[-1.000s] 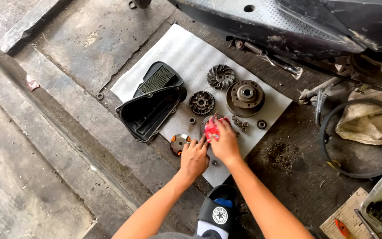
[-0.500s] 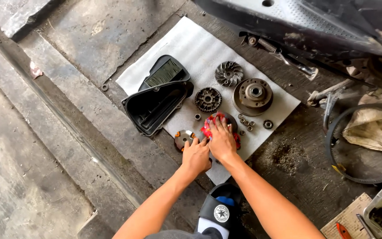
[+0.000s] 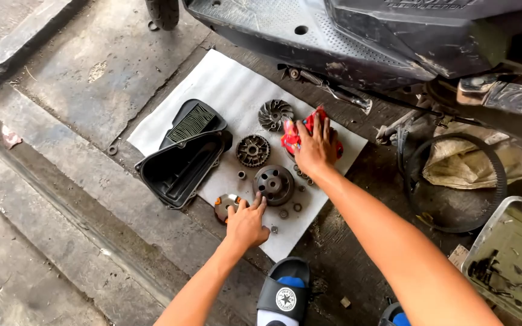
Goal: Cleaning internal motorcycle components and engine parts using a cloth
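Now your right hand (image 3: 315, 148) presses a red rag (image 3: 294, 134), fingers spread flat, on the white mat's (image 3: 225, 84) far right, while your left hand (image 3: 246, 223), fingers loosely spread, touches the round metal drum (image 3: 273, 183) at its near edge.

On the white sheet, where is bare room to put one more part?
The white sheet is bare at its far corner, beyond the black cover and finned pulley. Between the left hand and right hand, it is crowded with small parts.
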